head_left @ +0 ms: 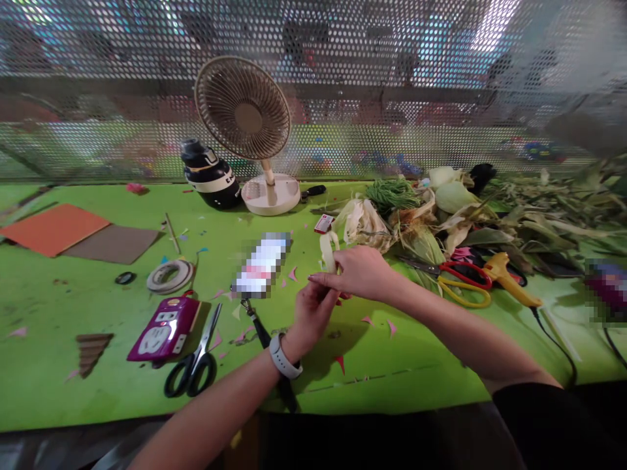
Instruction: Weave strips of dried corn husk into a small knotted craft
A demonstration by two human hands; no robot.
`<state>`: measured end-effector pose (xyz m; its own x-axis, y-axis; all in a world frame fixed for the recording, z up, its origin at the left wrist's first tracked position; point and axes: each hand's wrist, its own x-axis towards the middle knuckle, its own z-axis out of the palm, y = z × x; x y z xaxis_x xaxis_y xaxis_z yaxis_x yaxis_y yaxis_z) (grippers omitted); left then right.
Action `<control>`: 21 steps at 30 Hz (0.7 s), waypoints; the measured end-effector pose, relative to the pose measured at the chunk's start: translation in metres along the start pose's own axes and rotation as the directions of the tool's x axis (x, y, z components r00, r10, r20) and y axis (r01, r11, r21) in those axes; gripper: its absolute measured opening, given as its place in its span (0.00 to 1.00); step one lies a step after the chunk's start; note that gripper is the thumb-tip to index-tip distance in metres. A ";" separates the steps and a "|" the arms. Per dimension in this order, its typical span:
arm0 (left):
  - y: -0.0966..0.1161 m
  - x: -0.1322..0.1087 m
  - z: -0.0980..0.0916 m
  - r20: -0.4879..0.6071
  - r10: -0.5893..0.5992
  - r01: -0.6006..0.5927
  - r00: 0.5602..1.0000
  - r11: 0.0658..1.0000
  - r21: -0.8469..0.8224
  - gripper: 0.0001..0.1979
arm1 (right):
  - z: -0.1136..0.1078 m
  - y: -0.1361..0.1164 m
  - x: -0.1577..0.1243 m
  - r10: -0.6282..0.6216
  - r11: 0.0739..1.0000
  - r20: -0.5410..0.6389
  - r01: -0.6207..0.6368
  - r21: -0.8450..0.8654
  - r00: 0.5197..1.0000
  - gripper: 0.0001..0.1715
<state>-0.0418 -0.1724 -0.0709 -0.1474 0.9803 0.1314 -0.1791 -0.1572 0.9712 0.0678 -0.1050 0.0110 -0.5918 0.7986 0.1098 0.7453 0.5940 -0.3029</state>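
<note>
Left forearm [220, 406] across black strap [261, 333]

Can make out "EN" on white band [210, 187] of black bottle [221, 200]; cannot read print on red-and-white packet [324, 224]

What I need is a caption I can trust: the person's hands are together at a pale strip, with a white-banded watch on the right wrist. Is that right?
Not quite: the head view shows the white-banded watch on the wrist of the left hand, not the right. The hands are indeed together at a pale strip.
</note>
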 end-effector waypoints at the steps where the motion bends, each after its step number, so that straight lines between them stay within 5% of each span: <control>1: -0.002 0.001 0.000 -0.005 -0.001 0.001 1.000 1.000 0.009 0.06 | 0.002 0.000 0.001 -0.025 1.000 -0.007 0.025 0.005 1.000 0.27; 4: -0.004 0.005 -0.002 -0.042 -0.043 0.044 0.998 0.999 0.016 0.06 | 0.011 -0.006 -0.005 -0.171 0.982 -0.126 0.180 0.060 0.977 0.22; 9: -0.002 0.007 -0.006 -0.154 -0.156 0.118 0.976 0.966 -0.230 0.11 | 0.034 -0.008 -0.033 -0.417 0.873 -0.300 0.470 0.132 0.858 0.15; 13: 0.002 0.006 -0.005 -0.120 -0.267 0.190 0.956 0.877 -0.441 0.15 | 0.045 0.003 -0.046 -0.153 0.816 -0.492 0.391 0.426 0.857 0.12; 18: 0.004 0.008 -0.002 -0.106 -0.299 0.203 0.948 0.828 -0.522 0.14 | 0.044 0.011 -0.045 0.041 0.689 -0.377 0.247 0.681 0.925 0.06; 21: 0.006 0.009 -0.002 -0.114 -0.320 0.215 0.941 0.821 -0.529 0.13 | 0.045 0.013 -0.043 0.102 0.709 -0.329 0.164 0.686 0.939 0.06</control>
<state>-0.0463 -0.1648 -0.0643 -0.1926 0.9587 -0.2095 -0.6929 0.0183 0.7208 0.0894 -0.1359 -0.0401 -0.3787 0.8421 0.3840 0.2205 0.4850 -0.8462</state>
